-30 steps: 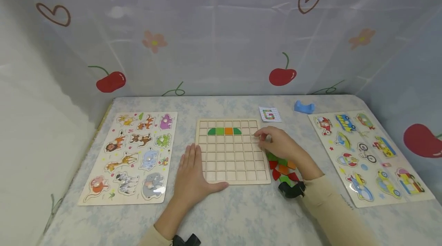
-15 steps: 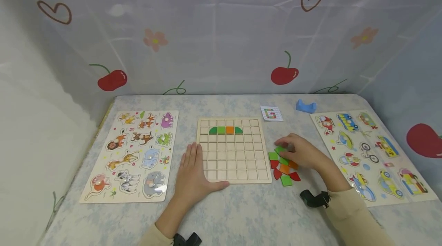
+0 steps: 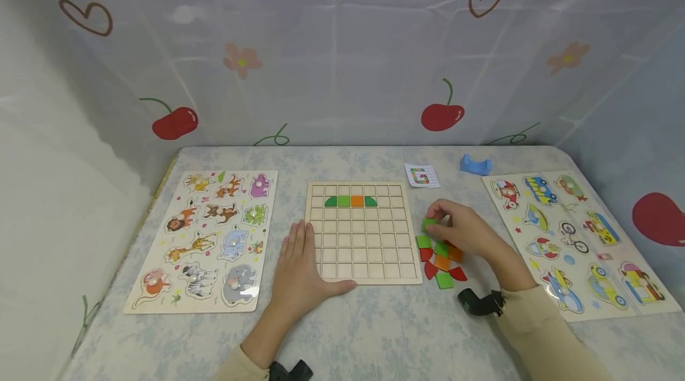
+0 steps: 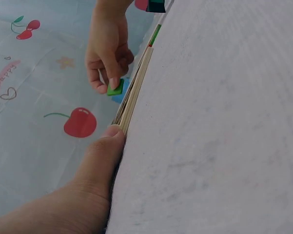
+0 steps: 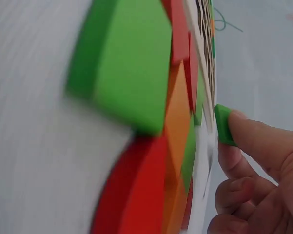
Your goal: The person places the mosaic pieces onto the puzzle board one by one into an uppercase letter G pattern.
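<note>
Pale blue worktop (image 3: 374,333) below, bracing the wooden grid board (image 3: 360,241) along its left edge with a straight-fingered left hand (image 3: 298,276). Over the loose tiles (image 3: 442,262) right of it, pinching in the nearly closed right grip (image 3: 461,226) a green tile (image 5: 223,127) just lifted from among them: picked, but not yet on the board.

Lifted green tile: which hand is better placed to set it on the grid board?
Probably the right hand: it pinches the green tile beside the grid board, while the left hand rests at the board's near-left corner.
</note>
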Tool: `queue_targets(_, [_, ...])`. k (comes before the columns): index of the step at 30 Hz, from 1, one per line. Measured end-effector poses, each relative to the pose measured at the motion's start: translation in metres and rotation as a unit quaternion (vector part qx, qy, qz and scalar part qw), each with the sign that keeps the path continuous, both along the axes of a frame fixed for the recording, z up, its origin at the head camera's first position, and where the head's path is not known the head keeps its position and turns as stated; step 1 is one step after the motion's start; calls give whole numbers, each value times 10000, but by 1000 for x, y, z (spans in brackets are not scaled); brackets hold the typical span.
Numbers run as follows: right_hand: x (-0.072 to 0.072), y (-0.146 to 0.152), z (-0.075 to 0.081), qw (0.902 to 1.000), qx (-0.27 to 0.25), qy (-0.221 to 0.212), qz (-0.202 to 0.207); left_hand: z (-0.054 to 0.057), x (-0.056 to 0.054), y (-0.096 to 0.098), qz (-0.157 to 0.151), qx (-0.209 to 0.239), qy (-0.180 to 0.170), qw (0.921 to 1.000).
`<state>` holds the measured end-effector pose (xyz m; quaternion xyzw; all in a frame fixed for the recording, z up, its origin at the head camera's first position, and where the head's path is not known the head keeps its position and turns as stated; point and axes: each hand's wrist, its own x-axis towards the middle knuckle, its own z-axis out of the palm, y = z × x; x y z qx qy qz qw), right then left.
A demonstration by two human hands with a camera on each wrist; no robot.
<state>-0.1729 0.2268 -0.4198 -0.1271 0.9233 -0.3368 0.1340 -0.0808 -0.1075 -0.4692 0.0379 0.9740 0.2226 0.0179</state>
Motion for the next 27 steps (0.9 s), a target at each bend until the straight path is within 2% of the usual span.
queue_targets(5, [-7,-27,-4,9990,-421,90,-91,1,0,0,50,-8,-5,10000])
queue_targets(13, [-19,-82,-2,9978,-655,39,136,2,1,0,92,46,-127,9999])
queue_targets(20, [-28,-130,-2,9968,-631,145,460,0,1,-1,74,27,-72,9999])
queue_targets(27, [-30,-163,-5,9974,-493,134,500,-2,-1,-1,21,-6,29,10000])
